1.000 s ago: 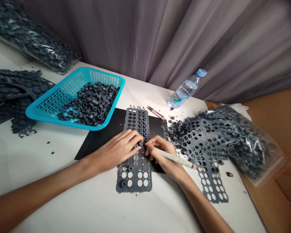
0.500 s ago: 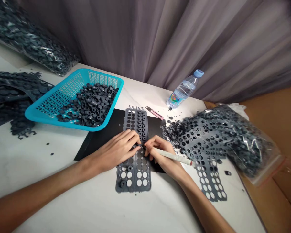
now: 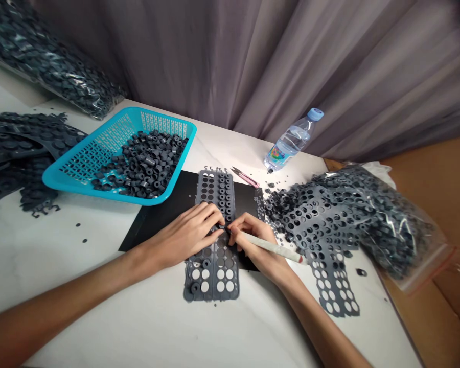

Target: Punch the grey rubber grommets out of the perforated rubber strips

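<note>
A grey perforated rubber sheet with rows of round holes lies lengthwise before me, partly over a black mat. Small ring-shaped rubber pieces still sit in its far right rows; many other holes are open. My left hand rests across the sheet's middle, thumb and fingers closed at a dark rubber ring. My right hand grips a pen-like tool with a pale wrapped handle and red end. Its tip meets the sheet by the left fingertips and is hidden by my fingers.
A blue basket of loose rubber rings stands left, beside a pile of sheets. Behind is a filled plastic bag. Pink-handled snips, a water bottle and an open bag of punched scrap lie right.
The whole view has shifted very slightly. Both hands stay at the same spot on the sheet, with only tiny finger movement.
</note>
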Tool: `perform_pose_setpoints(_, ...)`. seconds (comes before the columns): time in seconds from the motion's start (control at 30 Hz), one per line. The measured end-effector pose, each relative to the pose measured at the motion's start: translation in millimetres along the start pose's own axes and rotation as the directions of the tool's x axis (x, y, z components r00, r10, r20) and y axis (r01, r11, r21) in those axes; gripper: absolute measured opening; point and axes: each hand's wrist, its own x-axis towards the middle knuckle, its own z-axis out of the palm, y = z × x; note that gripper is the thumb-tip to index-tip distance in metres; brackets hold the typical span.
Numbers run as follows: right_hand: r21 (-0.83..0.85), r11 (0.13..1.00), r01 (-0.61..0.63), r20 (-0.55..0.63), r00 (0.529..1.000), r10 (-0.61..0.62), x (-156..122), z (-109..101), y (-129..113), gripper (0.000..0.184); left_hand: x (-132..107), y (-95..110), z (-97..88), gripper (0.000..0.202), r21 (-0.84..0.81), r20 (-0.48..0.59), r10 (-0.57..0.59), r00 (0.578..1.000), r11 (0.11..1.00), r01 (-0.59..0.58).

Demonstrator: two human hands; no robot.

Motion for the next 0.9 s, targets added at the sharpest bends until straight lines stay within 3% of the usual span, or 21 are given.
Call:
perform_pose_setpoints(0.13, 0.014, 1.0, -0.01, 0.007, 1.0, 0.01, -0.4, -0.1, -1.0, 0.008, -1.3, -1.5, 2.1, 0.021, 0.063, -0.001, 0.06, 0.998, 0.996, -0.06)
perform_pose_setpoints(0.4, -0.008, 1.0, 0.003, 0.013, 1.0, -0.003, 0.8, 0.4, 1.7, 0.003, -0.7, -3.0, 4.9, 0.021, 0.067, -0.039, 0.053, 0.998, 0.997, -0.05)
perform_pose_setpoints(0.63, -0.097, 0.995, 0.04, -0.006, 0.999, -0.04, 0.9, 3.0, 2.5, 0.005, 5.4, -0.7, -1.7, 0.023, 0.154, -0.017, 0.18, 0.984, 0.972, -0.175)
perform_pose_setpoints(0.7, -0.124, 0.991, 0.05, -0.018, 0.998, -0.053, 0.3, 4.5, 4.1, 0.005, 8.9, 5.3, -9.3, 0.023, 0.039, -0.167, 0.159, 0.973, 0.987, -0.155)
perform_pose_setpoints(0.73, -0.128, 0.991, 0.046, -0.021, 0.999, -0.049, -0.2, 5.0, 4.6, 0.005, 10.3, 9.1, -13.7, 0.021, -0.061, -0.274, 0.093, 0.957, 0.992, -0.114)
perform_pose_setpoints(0.8, -0.116, 0.993, 0.029, -0.03, 0.999, -0.032, -1.2, 5.0, 4.7, 0.004, 11.1, 16.6, -21.8, 0.017, -0.326, -0.424, -0.151, 0.893, 0.945, 0.005)
perform_pose_setpoints(0.83, -0.092, 0.996, 0.019, -0.031, 0.999, -0.022, -1.7, 4.4, 4.3, 0.004, 10.3, 19.2, -24.1, 0.017, -0.457, -0.399, -0.251, 0.882, 0.888, 0.045)
perform_pose_setpoints(0.9, -0.017, 1.0, -0.007, -0.028, 1.0, 0.007, -2.4, 2.0, 2.9, 0.005, 6.7, 20.6, -23.8, 0.02, -0.683, -0.209, -0.348, 0.914, 0.721, 0.118)
